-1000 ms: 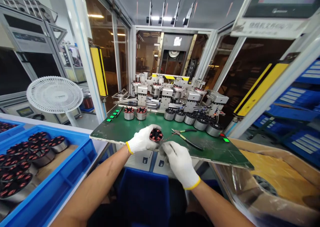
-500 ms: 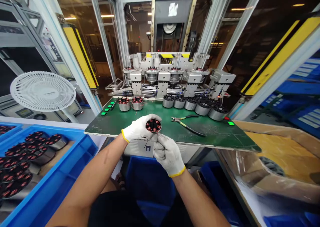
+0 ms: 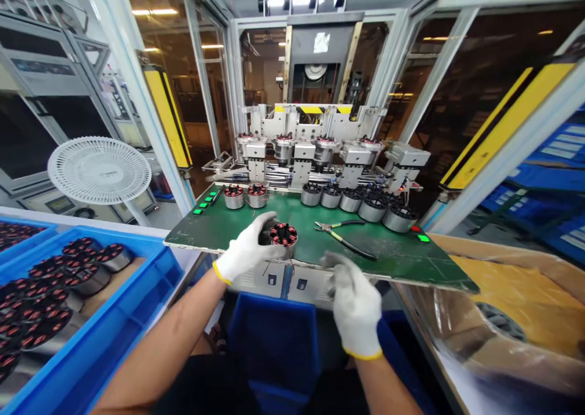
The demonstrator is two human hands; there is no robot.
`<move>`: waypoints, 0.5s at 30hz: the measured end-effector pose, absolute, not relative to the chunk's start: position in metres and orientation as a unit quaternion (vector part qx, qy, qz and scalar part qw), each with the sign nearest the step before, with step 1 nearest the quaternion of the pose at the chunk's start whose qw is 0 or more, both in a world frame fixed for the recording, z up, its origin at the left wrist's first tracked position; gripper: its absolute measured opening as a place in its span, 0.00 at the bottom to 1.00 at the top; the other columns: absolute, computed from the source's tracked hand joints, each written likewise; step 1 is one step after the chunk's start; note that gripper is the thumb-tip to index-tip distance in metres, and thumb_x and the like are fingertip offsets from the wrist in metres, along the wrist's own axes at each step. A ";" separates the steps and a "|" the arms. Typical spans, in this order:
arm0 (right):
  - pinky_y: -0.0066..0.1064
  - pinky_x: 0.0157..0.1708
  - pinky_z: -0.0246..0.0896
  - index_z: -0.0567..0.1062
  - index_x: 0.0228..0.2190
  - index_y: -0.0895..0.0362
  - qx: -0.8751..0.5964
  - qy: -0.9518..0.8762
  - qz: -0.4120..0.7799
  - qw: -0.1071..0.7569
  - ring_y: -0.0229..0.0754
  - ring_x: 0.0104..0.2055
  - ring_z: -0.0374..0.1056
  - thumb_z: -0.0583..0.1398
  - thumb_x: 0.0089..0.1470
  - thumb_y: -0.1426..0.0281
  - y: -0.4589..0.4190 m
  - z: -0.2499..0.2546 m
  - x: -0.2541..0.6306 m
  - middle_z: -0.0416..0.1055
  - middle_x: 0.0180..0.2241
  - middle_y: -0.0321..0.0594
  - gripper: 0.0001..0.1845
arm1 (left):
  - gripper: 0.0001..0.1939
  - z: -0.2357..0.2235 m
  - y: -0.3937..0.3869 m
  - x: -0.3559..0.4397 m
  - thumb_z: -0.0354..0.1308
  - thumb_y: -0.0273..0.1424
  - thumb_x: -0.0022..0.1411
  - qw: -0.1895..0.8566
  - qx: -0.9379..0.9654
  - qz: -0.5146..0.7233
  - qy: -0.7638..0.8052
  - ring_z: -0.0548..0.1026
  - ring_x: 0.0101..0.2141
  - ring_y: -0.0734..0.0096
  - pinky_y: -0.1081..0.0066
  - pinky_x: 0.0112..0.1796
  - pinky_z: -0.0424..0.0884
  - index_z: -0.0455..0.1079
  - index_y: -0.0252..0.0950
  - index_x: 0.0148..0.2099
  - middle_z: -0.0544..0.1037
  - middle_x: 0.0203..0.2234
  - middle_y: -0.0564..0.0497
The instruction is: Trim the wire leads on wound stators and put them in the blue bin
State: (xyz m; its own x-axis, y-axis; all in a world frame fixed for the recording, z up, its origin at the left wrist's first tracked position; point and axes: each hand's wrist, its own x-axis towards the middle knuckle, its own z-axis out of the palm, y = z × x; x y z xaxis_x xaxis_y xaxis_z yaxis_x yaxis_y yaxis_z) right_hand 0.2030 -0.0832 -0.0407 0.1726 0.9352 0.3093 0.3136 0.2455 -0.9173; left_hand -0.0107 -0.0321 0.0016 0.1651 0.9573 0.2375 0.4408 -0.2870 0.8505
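Observation:
My left hand [image 3: 249,247], in a white glove with a yellow cuff, is curved around a motor stator [image 3: 284,235] at the front edge of the green table [image 3: 297,217]. The stator has red-copper windings, a black core and a steel shell; thin wire ends hang below it. To the right, apart from the stator, is my gloved right hand [image 3: 354,299]; its fingers are smeared by motion. Pliers [image 3: 342,235] with black and yellow-green handles lie on the table beyond my right hand.
Two wound stators [image 3: 234,197] stand at the table's back left, several unwound stators [image 3: 351,200] at the back right. Behind them is a winding machine [image 3: 304,153]. A blue crate [image 3: 150,287] of stators is at left, a white fan [image 3: 99,170] behind it, a cardboard box [image 3: 516,293] at right.
My right hand has drawn away from the stator, to the right. The stator is more upright in my left hand, and the left fingers have shifted round its side. The view has tilted.

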 end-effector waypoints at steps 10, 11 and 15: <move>0.41 0.51 0.59 0.75 0.45 0.57 -0.437 -0.824 0.164 0.321 0.50 0.48 0.68 0.49 0.48 0.65 0.035 -0.014 0.179 0.73 0.45 0.50 0.25 | 0.35 0.011 -0.039 0.014 0.65 0.50 0.38 0.261 0.634 0.351 0.638 0.77 0.41 0.55 0.65 0.38 0.73 0.67 0.47 0.51 0.77 0.40 0.51; 0.40 0.50 0.59 0.76 0.43 0.56 -0.448 -0.825 0.146 0.312 0.51 0.48 0.69 0.50 0.46 0.64 0.045 -0.021 0.178 0.73 0.44 0.52 0.25 | 0.36 0.010 -0.036 0.008 0.65 0.51 0.37 0.265 0.645 0.346 0.628 0.77 0.40 0.55 0.65 0.38 0.73 0.67 0.48 0.50 0.77 0.39 0.51; 0.43 0.41 0.61 0.77 0.42 0.52 -0.480 -0.832 0.079 0.267 0.53 0.44 0.71 0.53 0.41 0.63 0.066 -0.032 0.182 0.74 0.41 0.58 0.26 | 0.32 0.007 -0.024 -0.006 0.66 0.51 0.33 0.260 0.658 0.326 0.627 0.78 0.34 0.56 0.64 0.33 0.74 0.71 0.45 0.43 0.78 0.33 0.49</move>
